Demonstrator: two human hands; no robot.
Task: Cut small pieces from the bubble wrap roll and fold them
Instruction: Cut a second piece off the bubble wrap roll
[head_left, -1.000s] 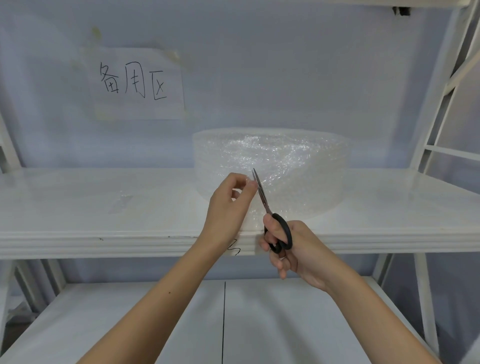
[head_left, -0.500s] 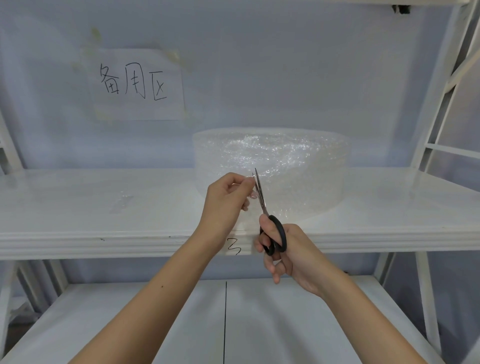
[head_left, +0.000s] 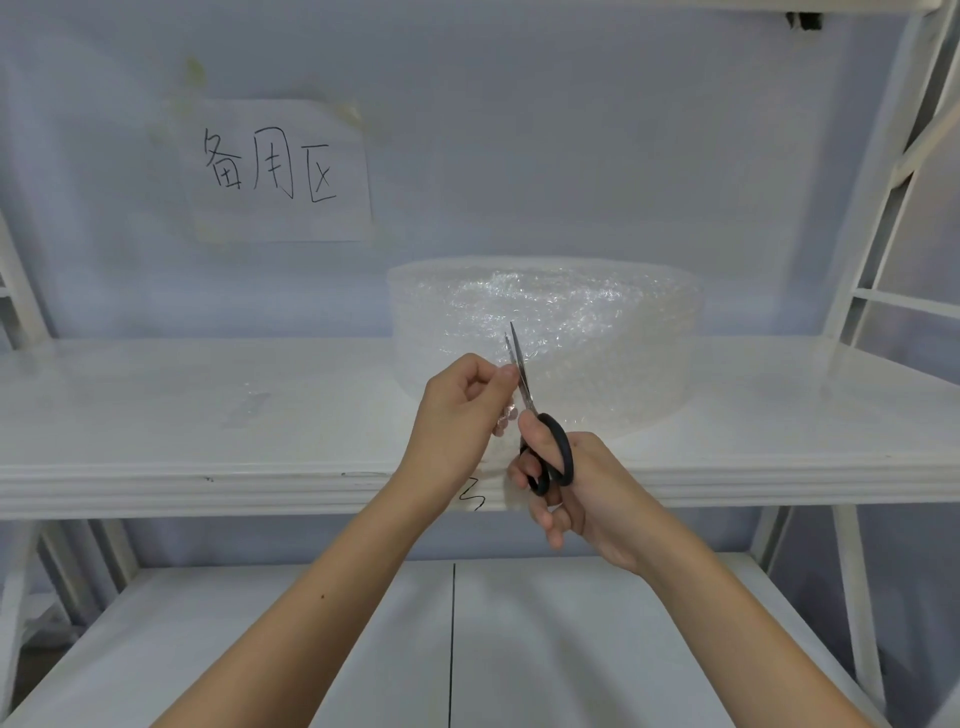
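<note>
A wide roll of clear bubble wrap (head_left: 587, 332) lies flat on the white shelf (head_left: 208, 415). Its loose sheet hangs forward toward me. My left hand (head_left: 460, 410) pinches the sheet's edge between thumb and fingers, with a strip of bubbles (head_left: 506, 418) showing below the fingertips. My right hand (head_left: 576, 483) grips black-handled scissors (head_left: 540, 431). The blades point up, nearly closed, right beside my left fingertips and against the sheet.
A paper sign with handwritten characters (head_left: 280, 166) is taped to the back wall. A scrap of clear film (head_left: 249, 405) lies on the shelf at left. A lower white shelf (head_left: 311, 649) lies below my arms. White frame posts (head_left: 878, 208) stand at right.
My right hand has pushed the scissors upward along the sheet, and the blades have closed further. My left hand stayed pinched on the sheet's edge.
</note>
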